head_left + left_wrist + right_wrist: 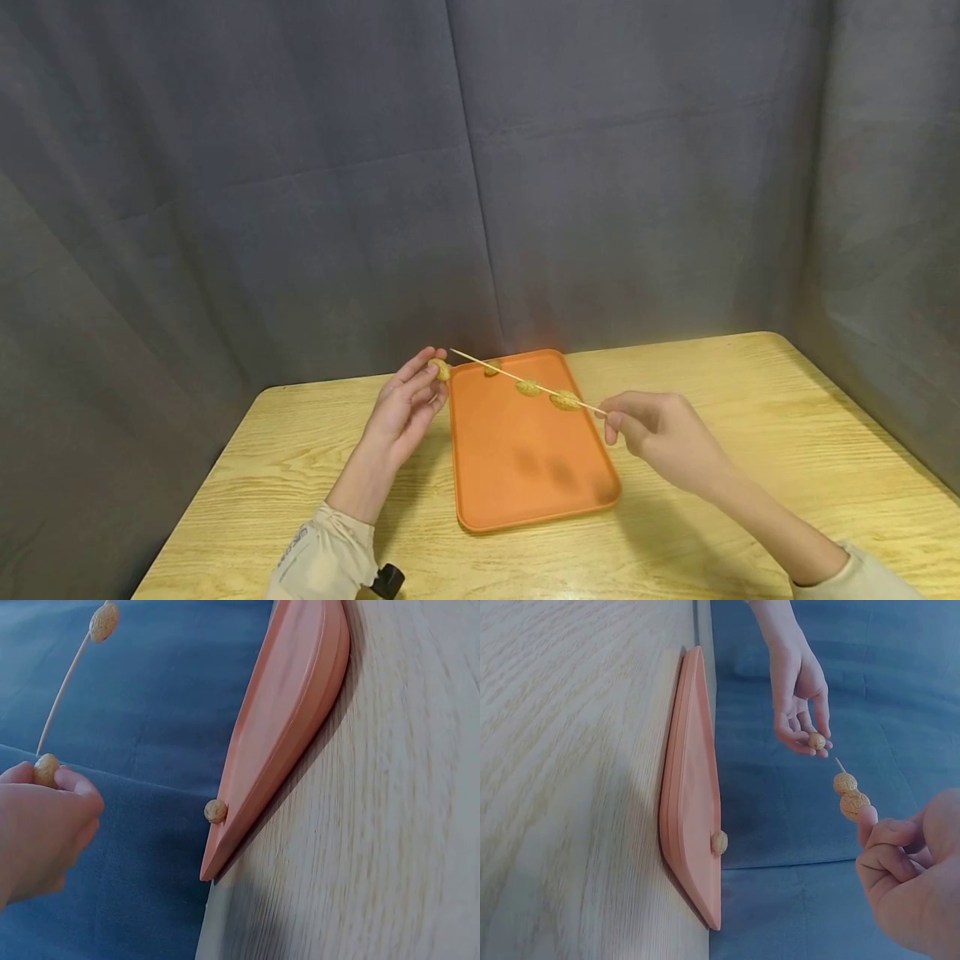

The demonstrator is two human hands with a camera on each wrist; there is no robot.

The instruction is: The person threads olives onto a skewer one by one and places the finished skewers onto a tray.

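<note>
My right hand (663,433) pinches the lower end of a thin wooden skewer (472,359), which slants up to the left above the tray. Threaded on it near my fingers are two walnut-like brown balls, the larger ball (565,401) closer to the hand and a smaller ball (527,387) beyond. Between thumb and fingertips, my left hand (405,408) holds another walnut-like ball (46,771). The skewer's bare tip points at that ball; in the right wrist view a small gap separates them. One more ball (216,811) lies at the tray's far end.
An orange rectangular tray (525,467) lies on the light wooden table (750,408), below and between the hands. Grey curtains (360,208) hang behind the table and along its sides.
</note>
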